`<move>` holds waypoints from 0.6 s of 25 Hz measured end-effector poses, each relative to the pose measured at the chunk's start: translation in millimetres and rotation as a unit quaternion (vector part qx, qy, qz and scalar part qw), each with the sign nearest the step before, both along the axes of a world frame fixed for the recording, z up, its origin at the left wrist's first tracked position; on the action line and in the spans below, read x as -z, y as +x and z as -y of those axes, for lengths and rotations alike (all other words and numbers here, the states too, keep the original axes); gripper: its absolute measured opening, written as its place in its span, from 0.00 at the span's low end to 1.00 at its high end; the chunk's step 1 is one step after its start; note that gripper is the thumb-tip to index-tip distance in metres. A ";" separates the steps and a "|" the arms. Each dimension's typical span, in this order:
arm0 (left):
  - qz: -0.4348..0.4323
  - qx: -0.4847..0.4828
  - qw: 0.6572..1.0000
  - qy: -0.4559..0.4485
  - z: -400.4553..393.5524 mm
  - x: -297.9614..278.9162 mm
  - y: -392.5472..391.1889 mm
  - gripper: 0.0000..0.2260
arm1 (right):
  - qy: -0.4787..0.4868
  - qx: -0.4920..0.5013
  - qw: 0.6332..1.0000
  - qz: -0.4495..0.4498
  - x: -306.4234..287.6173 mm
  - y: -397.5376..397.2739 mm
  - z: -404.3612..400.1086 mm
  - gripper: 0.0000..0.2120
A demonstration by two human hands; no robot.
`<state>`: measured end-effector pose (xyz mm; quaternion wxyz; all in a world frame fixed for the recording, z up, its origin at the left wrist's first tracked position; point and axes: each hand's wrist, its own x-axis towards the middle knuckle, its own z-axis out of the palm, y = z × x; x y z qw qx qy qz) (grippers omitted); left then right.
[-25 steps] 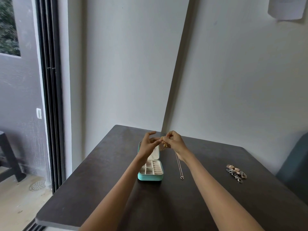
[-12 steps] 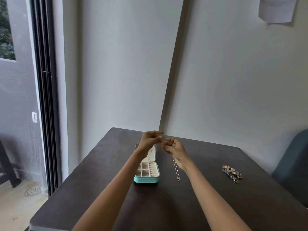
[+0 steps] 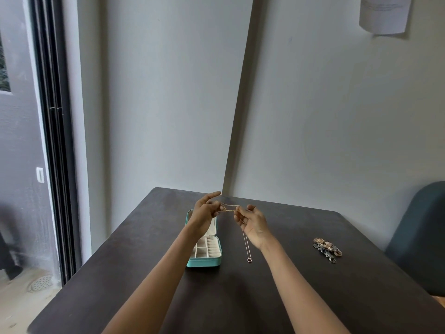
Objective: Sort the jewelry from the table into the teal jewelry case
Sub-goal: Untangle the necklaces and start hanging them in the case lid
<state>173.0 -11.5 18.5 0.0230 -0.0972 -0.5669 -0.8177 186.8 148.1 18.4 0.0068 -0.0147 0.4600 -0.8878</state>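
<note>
Case lid (image 3: 212, 227): mostly hidden behind left hand (image 3: 204, 213) | jewelry pile (image 3: 326, 249) near table's right edge: pieces indistinguishable

1 head camera looks forward and slightly down from above the near edge of the table (image 3: 313, 297), toward the far wall corner. The wide view takes in the whole tabletop, a door frame (image 3: 55, 141) at left and a chair (image 3: 419, 237) at right.

bench (image 3: 265, 297): dark, matte | teal jewelry case (image 3: 204, 261): open, left of centre | necklace pendant (image 3: 249, 259): resting just right of case | jewelry pile (image 3: 327, 248): well apart, far right
</note>
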 end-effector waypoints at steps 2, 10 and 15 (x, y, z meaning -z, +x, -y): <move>0.028 0.020 0.998 0.050 -1.2 4.0 1.6 0.16 | -0.075 -0.029 0.997 -0.001 -0.2 3.2 -0.6 0.12; 0.067 0.073 0.983 0.157 -10.8 -9.5 2.7 0.14 | -0.130 0.000 0.991 -0.017 0.5 7.9 -3.2 0.15; 0.038 0.063 0.997 0.025 -12.9 10.9 -1.5 0.12 | -0.208 0.010 0.978 -0.022 -0.5 8.9 -9.3 0.16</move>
